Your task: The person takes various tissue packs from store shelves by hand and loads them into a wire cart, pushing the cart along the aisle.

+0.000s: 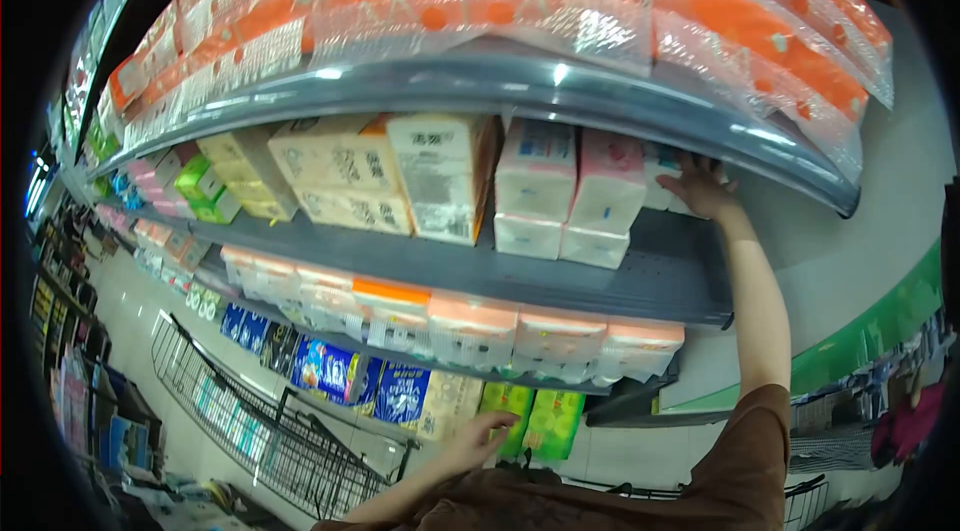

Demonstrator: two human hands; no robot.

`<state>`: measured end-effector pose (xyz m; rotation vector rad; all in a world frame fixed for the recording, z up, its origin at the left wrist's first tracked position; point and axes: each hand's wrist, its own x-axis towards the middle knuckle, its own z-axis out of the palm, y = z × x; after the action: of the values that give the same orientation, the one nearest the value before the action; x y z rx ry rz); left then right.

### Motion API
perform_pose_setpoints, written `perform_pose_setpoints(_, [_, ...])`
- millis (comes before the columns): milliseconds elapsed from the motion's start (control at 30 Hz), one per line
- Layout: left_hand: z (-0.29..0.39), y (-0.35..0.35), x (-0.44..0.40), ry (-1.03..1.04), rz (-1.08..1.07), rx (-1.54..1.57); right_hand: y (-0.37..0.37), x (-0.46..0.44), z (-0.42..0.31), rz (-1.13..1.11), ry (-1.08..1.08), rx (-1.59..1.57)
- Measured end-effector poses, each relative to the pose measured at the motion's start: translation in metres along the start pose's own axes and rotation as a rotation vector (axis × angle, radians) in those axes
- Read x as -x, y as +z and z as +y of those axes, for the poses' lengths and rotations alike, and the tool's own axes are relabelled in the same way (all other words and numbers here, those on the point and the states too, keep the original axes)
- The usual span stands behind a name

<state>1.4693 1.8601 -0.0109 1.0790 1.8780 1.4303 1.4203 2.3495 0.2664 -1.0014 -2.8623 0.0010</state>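
Observation:
My right hand (700,186) reaches onto the upper grey shelf (450,259) at its right end. Its fingers are spread over a white and teal tissue pack (662,176), partly hidden behind them. Just left of it stand a pink and white pack (608,181) and another white-pink pack (536,176). Farther left is a white and brown pack (435,171). Low in the view, my left hand (485,436) hangs in front of green packs (550,423), its fingers loosely bent; whether it touches anything is unclear.
Orange and clear wrapped bundles (560,1) fill the top shelf, whose front edge (560,86) curves above my right hand. Peach packs (560,336) line the lower shelf. A wire shopping cart (260,436) stands at lower left. A pale panel (840,231) is at the right.

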Motion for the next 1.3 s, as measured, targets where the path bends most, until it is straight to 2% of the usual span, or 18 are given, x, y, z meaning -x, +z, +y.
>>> perform_pose_setpoints(67, [-0.007, -0.001, 0.025, -0.053, 0.162, -0.008, 0.021, 0.002, 0.011, 0.212, -0.050, 0.175])
perform_pose_setpoints(100, [-0.004, -0.007, 0.033, -0.052, 0.218, -0.041, 0.042, -0.006, 0.032, 0.464, -0.225, 0.328])
perform_pose_setpoints(233, [-0.005, -0.038, 0.067, -0.028, 0.372, -0.013, -0.005, 0.093, -0.025, 0.583, -0.403, -0.384])
perform_pose_setpoints(267, [-0.006, -0.048, 0.080, -0.038, 0.383, -0.043, -0.002, 0.106, -0.031, 0.656, -0.325, -0.364])
perform_pose_setpoints(300, [-0.004, -0.059, 0.091, -0.008, 0.431, -0.011, 0.006, 0.137, -0.053, 0.696, -0.295, -0.635])
perform_pose_setpoints(400, [0.007, -0.093, 0.138, 0.057, 0.588, -0.024, 0.036, 0.224, -0.129, 0.786, -0.358, -0.926])
perform_pose_setpoints(467, [0.010, -0.119, 0.167, 0.092, 0.697, -0.082, 0.074, 0.271, -0.170, 0.607, -0.442, -0.968])
perform_pose_setpoints(500, [0.015, -0.134, 0.189, 0.100, 0.766, -0.117, 0.108, 0.292, -0.201, 0.484, -0.475, -1.163])
perform_pose_setpoints(567, [0.020, -0.169, 0.236, 0.085, 0.904, -0.188, 0.158, 0.347, -0.286, -0.036, -0.345, -1.291])
perform_pose_setpoints(600, [0.021, -0.185, 0.259, 0.061, 0.998, -0.166, 0.193, 0.364, -0.307, -0.291, -0.366, -1.191])
perform_pose_setpoints(667, [0.011, -0.224, 0.312, 0.075, 1.181, -0.316, 0.232, 0.410, -0.365, -0.466, -0.409, -1.113])
perform_pose_setpoints(733, [-0.030, -0.255, 0.365, 0.020, 1.454, -0.133, 0.245, 0.454, -0.406, -0.706, -0.326, -1.300])
perform_pose_setpoints(833, [-0.134, -0.307, 0.452, -0.205, 1.836, 0.060, 0.261, 0.495, -0.430, -0.805, -0.390, -1.172])
perform_pose_setpoints(933, [-0.247, -0.338, 0.523, -0.699, 1.694, -0.232, 0.291, 0.502, -0.431, -0.820, -0.345, -1.012])
perform_pose_setpoints(1033, [-0.306, -0.358, 0.536, -0.824, 1.288, -0.605, 0.344, 0.498, -0.406, -0.846, -0.198, -0.934])
perform_pose_setpoints(1167, [-0.350, -0.402, 0.528, -1.198, 0.868, -0.646, 0.394, 0.506, -0.350, -0.847, -0.081, -0.682])
perform_pose_setpoints(1233, [-0.419, -0.409, 0.542, -1.154, 0.792, -0.837, 0.402, 0.516, -0.316, -0.876, 0.063, -0.671])
perform_pose_setpoints(1300, [-0.493, -0.417, 0.551, -1.018, 0.879, -0.850, 0.402, 0.526, -0.292, -0.881, 0.206, -0.653])
